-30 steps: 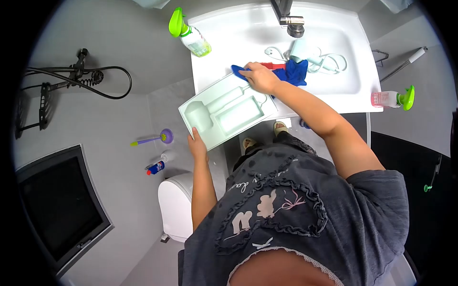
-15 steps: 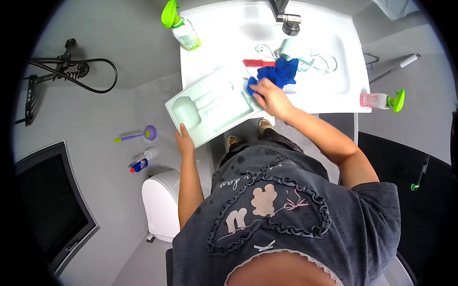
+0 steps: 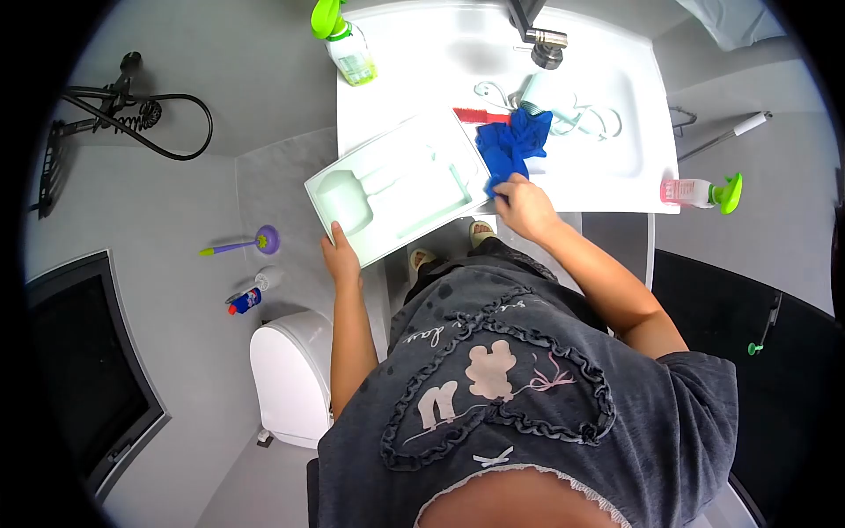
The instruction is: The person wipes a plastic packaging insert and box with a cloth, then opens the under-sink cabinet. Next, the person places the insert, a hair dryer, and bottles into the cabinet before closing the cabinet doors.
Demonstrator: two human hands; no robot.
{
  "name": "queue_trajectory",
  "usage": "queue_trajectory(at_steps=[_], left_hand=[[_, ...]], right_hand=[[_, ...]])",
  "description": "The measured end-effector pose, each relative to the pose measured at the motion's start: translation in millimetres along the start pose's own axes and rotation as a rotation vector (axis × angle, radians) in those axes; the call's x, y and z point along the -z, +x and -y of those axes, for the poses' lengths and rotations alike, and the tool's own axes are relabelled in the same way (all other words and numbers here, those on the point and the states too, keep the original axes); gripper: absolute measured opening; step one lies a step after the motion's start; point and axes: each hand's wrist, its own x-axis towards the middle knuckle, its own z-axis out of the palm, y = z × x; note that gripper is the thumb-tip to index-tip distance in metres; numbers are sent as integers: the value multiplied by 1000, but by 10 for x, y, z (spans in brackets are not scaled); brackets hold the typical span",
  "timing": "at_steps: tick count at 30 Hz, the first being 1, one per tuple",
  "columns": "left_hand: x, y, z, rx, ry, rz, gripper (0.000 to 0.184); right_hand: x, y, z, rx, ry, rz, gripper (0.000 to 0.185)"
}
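A pale green moulded tray (image 3: 378, 231) with shaped recesses lies tilted across the front left of the white sink. My left hand (image 3: 340, 253) grips its near left corner, fingers over the rim. At the tray's right end, my right hand (image 3: 526, 208) pinches the lower part of a blue cloth (image 3: 513, 141). The rest of the cloth is bunched up in the basin. Behind it lie a red comb (image 3: 481, 116) and a pale green hair dryer (image 3: 539, 92) with its cord looped beside it.
The white sink (image 3: 405, 35) has a metal faucet (image 3: 547, 48) at the back. Green-topped spray bottles stand at the left (image 3: 352, 55) and right (image 3: 695, 193). A toilet (image 3: 286, 387) is at the lower left, near a purple brush (image 3: 267, 239) and a blue bottle (image 3: 248, 301).
My right hand has moved right and down, from over the tray's right end to just outside it, drawing the cloth along. The left hand stays on the tray's corner.
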Motion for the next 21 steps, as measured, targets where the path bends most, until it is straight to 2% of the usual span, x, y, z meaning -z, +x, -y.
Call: queue_trajectory(at_steps=[3,6,8,9,11,13,14,15,17,19,21], left_hand=[[7,78,109,-13,-31,24,67],[65,-42,-72,51,-10,81,70],[70,-58,-67,47,-26,70,68],[61,-56,-69,34,-48,66,68],[45,-12,-10,27,-96,90,68],[53,37,50,19,-140,107,68],[43,58,77,30,-116,102,68],[30,63,67,42,-96,95,68],[45,46,68,57,-50,79,69],[39,55,44,26,-138,105,70],[58,290,249,13,-154,115,70]], right_hand=[[231,-74,-356,-53,-18,159,22],[533,70,-311,-88,88,97,23],[503,179,-61,160,308,-40,24],[328,224,9,308,275,-67,25],[-113,222,32,466,67,-32,31],[-333,63,119,459,-38,-78,32],[-392,24,133,425,-32,-1,32],[-415,-3,213,469,-38,-35,29],[-470,102,338,501,-83,116,27],[-498,250,588,464,15,354,26],[-431,320,778,443,164,461,24]])
